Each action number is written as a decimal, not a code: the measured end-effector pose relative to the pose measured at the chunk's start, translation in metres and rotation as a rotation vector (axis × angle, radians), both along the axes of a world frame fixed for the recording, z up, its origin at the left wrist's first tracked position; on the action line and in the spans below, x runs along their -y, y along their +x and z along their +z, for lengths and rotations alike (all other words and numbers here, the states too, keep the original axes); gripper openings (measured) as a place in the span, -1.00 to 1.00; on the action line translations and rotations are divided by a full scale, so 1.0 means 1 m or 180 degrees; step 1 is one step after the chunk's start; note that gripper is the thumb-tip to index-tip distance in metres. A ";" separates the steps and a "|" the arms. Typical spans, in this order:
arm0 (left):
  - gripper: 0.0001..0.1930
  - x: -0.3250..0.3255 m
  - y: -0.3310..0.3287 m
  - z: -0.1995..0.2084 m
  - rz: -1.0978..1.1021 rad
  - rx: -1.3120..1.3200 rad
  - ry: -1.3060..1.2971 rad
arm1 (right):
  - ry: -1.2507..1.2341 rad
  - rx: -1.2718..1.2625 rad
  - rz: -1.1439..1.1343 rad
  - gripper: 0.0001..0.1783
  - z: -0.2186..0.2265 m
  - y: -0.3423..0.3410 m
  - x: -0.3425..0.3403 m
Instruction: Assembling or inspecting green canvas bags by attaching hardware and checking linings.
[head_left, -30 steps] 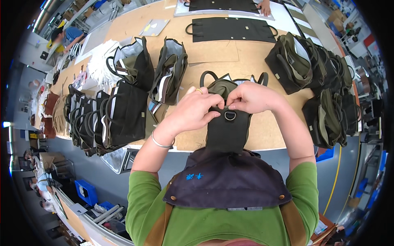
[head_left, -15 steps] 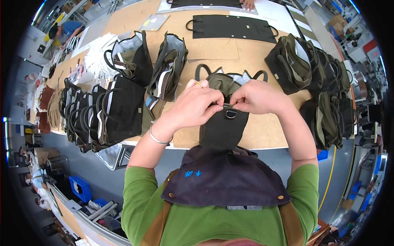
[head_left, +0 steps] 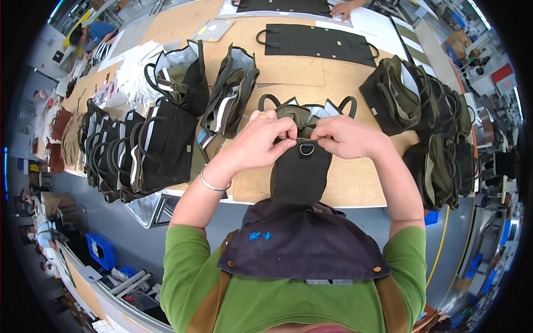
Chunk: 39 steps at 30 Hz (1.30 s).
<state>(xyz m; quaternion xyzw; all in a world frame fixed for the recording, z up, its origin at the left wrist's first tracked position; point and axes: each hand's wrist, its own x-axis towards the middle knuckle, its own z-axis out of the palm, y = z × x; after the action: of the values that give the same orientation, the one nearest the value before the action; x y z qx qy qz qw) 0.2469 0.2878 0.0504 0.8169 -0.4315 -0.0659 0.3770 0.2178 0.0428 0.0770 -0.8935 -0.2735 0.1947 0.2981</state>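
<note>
A black bag [head_left: 300,180] with an olive lining stands at the table's near edge, right in front of me. Its narrow side faces me, with a metal D-ring on a tab near the top. My left hand [head_left: 266,139] pinches the top rim left of the ring, thumb against forefinger. On the other side of the ring, my right hand [head_left: 345,136] grips the same rim between its fingertips. Behind my hands the bag's two looped handles stick up, and pale lining edges show at its mouth. My fingers partly hide the rim.
Several similar black bags [head_left: 166,145] crowd the left of the table, and more bags [head_left: 391,95] stand at the right. Beyond lies a flat black bag panel [head_left: 319,45] with handles. A co-worker's hand [head_left: 347,8] rests at the far edge. White strips [head_left: 136,75] are heaped at the left.
My hands have drawn apart along the rim, baring the edge around the D-ring. The co-worker's hand has come further into view.
</note>
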 end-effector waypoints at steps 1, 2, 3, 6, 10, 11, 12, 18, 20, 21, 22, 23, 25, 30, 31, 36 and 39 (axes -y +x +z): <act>-0.89 0.000 0.000 0.000 0.0032 -0.0087 -0.0064 | -0.0005 -0.0080 0.0033 -0.80 0.004 -0.002 0.000; -0.88 -0.001 0.000 -0.001 0.0002 -0.0046 -0.0033 | -0.0008 -0.0156 0.0049 -0.79 0.007 -0.004 0.000; -0.86 -0.002 0.001 -0.004 -0.0028 -0.0006 -0.0003 | -0.0001 -0.0166 0.0034 -0.80 0.006 -0.006 0.000; -0.77 -0.005 0.001 -0.009 -0.0151 0.0092 0.0157 | 0.0016 -0.0139 -0.0003 -0.81 0.004 -0.011 -0.001; -0.76 -0.004 -0.004 0.011 -0.0210 0.0012 0.0089 | 0.0058 -0.0211 -0.0133 -0.80 0.012 -0.011 0.002; -0.77 -0.004 -0.003 0.012 -0.0224 0.0076 0.0051 | 0.0077 -0.0307 -0.0188 -0.80 0.015 -0.012 0.003; -0.78 -0.004 0.001 0.013 -0.0236 0.0139 0.0012 | 0.0161 -0.0167 -0.0155 -0.81 0.015 -0.011 0.003; -0.79 0.004 0.008 0.000 -0.0245 -0.0140 0.0135 | -0.0035 -0.0571 -0.0258 -0.81 0.012 0.014 0.003; -0.80 0.004 0.009 0.005 -0.0201 -0.0026 0.0215 | -0.0034 -0.0707 -0.0278 -0.81 0.011 0.021 0.003; -0.80 0.005 0.008 0.008 -0.0174 0.0023 0.0252 | -0.0039 -0.0782 -0.0283 -0.81 0.009 0.024 0.002; -0.81 0.007 0.009 0.010 -0.0213 -0.0027 0.0401 | 0.0008 -0.0868 -0.0269 -0.81 0.007 0.027 0.002; -0.82 0.010 0.011 0.014 -0.0249 -0.0070 0.0546 | 0.0049 -0.0945 -0.0252 -0.82 0.006 0.030 0.002; -0.84 0.013 0.015 0.015 -0.0306 -0.0130 0.0607 | 0.0096 -0.1054 -0.0175 -0.84 0.006 0.036 0.002; -0.87 0.014 0.018 0.002 -0.0420 0.0049 0.0274 | -0.0025 -0.0731 -0.0014 -0.87 -0.004 0.043 0.005; -0.87 0.015 0.018 0.001 -0.0391 -0.0013 0.0269 | -0.0055 -0.0546 0.0019 -0.87 -0.006 0.043 0.006; -0.86 0.015 0.020 -0.005 -0.0189 -0.0360 0.0178 | 0.0016 -0.0288 0.0148 -0.86 -0.002 0.038 0.006; -0.86 0.015 0.024 -0.004 -0.0188 -0.0429 0.0001 | 0.0137 -0.0473 0.0192 -0.86 0.000 0.040 0.010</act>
<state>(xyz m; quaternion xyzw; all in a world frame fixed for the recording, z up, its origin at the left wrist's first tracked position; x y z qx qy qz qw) 0.2708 0.2725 0.0460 0.7976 -0.4289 -0.1319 0.4030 0.2576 0.0330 0.0774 -0.8614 -0.2816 0.2635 0.3306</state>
